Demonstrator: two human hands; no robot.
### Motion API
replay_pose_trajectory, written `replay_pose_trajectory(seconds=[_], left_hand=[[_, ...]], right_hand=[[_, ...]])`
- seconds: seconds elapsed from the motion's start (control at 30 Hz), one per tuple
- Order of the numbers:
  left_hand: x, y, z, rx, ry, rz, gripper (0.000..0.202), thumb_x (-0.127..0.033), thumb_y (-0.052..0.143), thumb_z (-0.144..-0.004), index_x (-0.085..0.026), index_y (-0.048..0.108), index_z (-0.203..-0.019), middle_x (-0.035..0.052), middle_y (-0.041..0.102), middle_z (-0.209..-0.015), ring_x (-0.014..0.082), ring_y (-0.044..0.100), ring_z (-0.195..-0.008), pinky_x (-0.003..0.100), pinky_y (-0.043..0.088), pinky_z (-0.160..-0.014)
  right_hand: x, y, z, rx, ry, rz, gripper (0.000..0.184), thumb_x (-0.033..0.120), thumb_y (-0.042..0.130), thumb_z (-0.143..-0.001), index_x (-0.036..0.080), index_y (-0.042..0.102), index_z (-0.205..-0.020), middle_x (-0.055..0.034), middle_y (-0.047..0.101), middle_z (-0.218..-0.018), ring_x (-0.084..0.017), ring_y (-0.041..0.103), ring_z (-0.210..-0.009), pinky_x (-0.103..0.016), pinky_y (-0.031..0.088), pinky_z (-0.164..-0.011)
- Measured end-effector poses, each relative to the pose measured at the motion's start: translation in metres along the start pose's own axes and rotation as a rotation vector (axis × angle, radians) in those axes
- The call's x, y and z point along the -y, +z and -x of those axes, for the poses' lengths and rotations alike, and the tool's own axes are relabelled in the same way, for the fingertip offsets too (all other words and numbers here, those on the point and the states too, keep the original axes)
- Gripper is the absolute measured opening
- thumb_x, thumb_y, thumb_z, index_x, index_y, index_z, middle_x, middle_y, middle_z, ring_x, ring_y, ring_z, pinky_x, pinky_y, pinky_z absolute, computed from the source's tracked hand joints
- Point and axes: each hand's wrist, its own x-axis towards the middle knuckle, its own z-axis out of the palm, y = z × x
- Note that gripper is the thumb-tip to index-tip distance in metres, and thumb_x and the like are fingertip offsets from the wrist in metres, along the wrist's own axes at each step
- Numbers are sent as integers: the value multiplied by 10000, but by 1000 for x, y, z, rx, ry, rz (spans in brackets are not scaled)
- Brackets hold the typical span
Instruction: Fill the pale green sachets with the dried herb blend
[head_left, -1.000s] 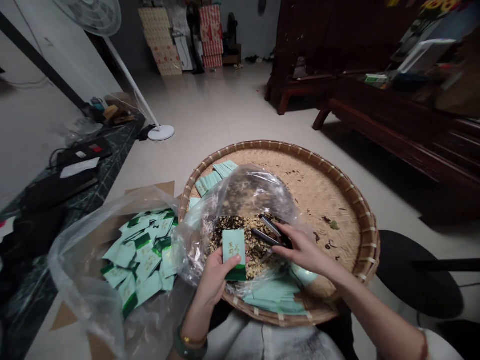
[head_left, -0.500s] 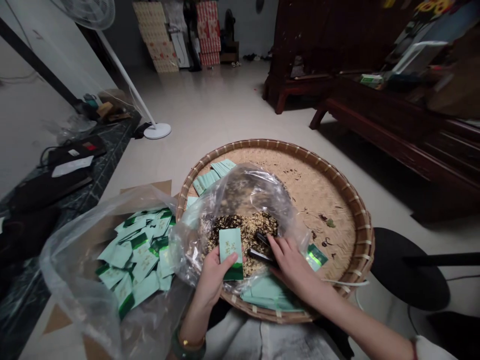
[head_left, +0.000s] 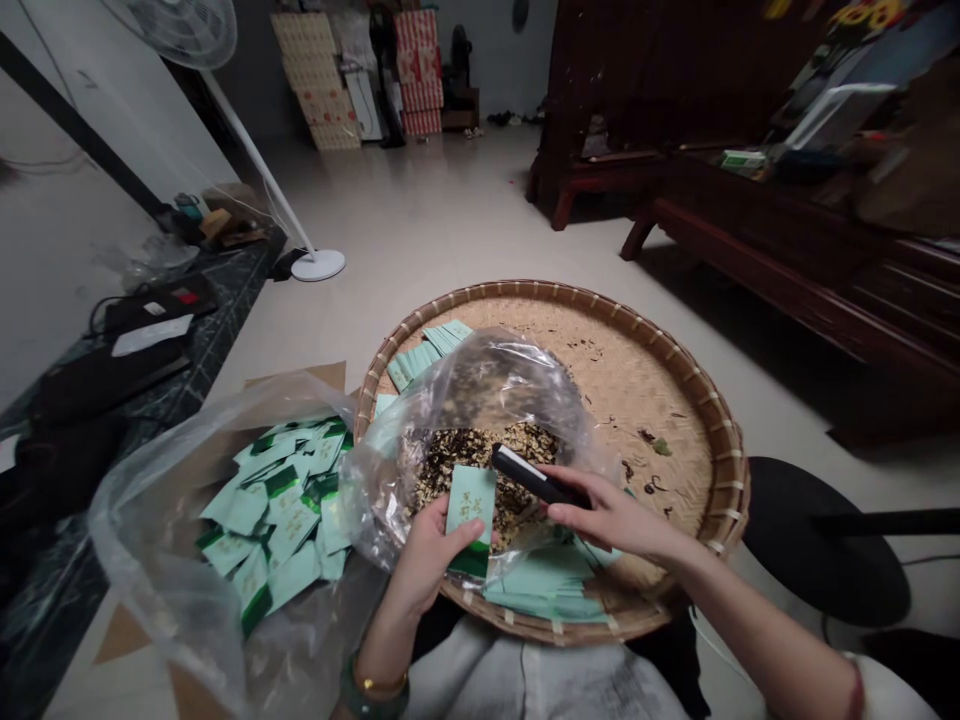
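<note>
The left hand (head_left: 427, 560) pinches a sachet (head_left: 470, 515) upright over the bag (head_left: 480, 395) of tea in the basket (head_left: 724, 440), probably to meet the tongs (head_left: 529, 475), which the right hand (head_left: 609, 515) grips just beside it.

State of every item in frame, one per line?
left hand: shut on packet.
packet: upright, at clear bag's mouth.
right hand: shut on tool.
tool: held over the dried mix.
clear bag: open, in basket.
basket: level, packets along near rim.
side bag: open, packets inside.
</note>
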Motion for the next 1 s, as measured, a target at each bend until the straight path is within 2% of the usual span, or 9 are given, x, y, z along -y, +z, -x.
replay_pose_trajectory(seconds=[0.1, 0.2, 0.3, 0.4, 0.53, 0.6, 0.73, 0.87, 1.0], left_hand=[[0, 1, -1, 29, -13, -54, 413, -322, 843, -573, -123, 652, -881, 74, 747, -775, 200, 700, -634, 275, 544, -599], [-2, 2, -1, 37, 6, -122, 390, -286, 849, -558, -123, 664, -860, 63, 748, -781, 184, 693, -649, 262, 539, -622], [-3, 3, 0, 40, 21, -166, 371, -269, 848, -559, -117, 681, -853, 65, 745, -783, 172, 676, -646, 254, 530, -620], [-3, 1, 1, 48, 19, -167, 384, -287, 843, -573, -118, 693, -883, 70, 741, -796, 171, 661, -644, 262, 527, -626], [2, -5, 4, 60, -2, -100, 387, -411, 775, -667, -125, 701, -917, 82, 736, -809, 181, 658, -666, 282, 529, -653], [4, -9, 5, 28, 11, -94, 387, -471, 727, -708, -122, 709, -873, 82, 730, -782, 180, 653, -667, 268, 523, -639], [6, -14, 9, -65, 32, -178, 439, -555, 702, -689, -119, 692, -731, 52, 692, -665, 160, 622, -550, 234, 496, -499], [5, -14, 12, -144, 46, -260, 478, -604, 700, -647, -131, 638, -616, 5, 622, -554, 135, 567, -379, 223, 425, -370], [5, -15, 12, -183, 65, -286, 486, -617, 697, -637, -141, 614, -583, -6, 604, -524, 134, 566, -361, 214, 405, -351]], right_hand=[[11, 3, -6, 101, -29, 47, 588, 480, 609, -814, 159, 546, -1303, -78, 682, -1079, -227, 619, -900, -344, 504, -793], [19, 6, -12, 132, -82, 111, 485, 463, 592, -838, 180, 616, -1231, -47, 708, -981, -198, 615, -794, -293, 489, -700], [22, 9, -17, 125, -112, 118, 409, 418, 565, -864, 184, 650, -1188, -27, 717, -915, -177, 608, -729, -264, 467, -649], [22, 10, -19, 94, -108, 92, 386, 400, 550, -872, 182, 659, -1171, -30, 720, -944, -184, 612, -747, -272, 466, -658], [16, 11, -20, 33, -80, 33, 352, 397, 556, -863, 174, 682, -1103, -41, 713, -967, -181, 605, -755, -268, 462, -642], [14, 12, -20, 24, -32, -30, 366, 409, 570, -850, 172, 672, -1109, -32, 702, -855, -146, 570, -639, -236, 427, -541], [15, 15, -19, 78, 134, -245, 446, 517, 616, -791, 165, 644, -1063, 44, 549, -587, -59, 348, -380, -191, 243, -350], [17, 16, -18, 150, 176, -433, 438, 581, 650, -741, 164, 601, -866, 60, 493, -605, -33, 331, -374, -171, 209, -325], [10, 13, -17, 71, 166, -494, 458, 613, 631, -742, 165, 565, -810, 54, 507, -620, -29, 331, -377, -165, 224, -321]])
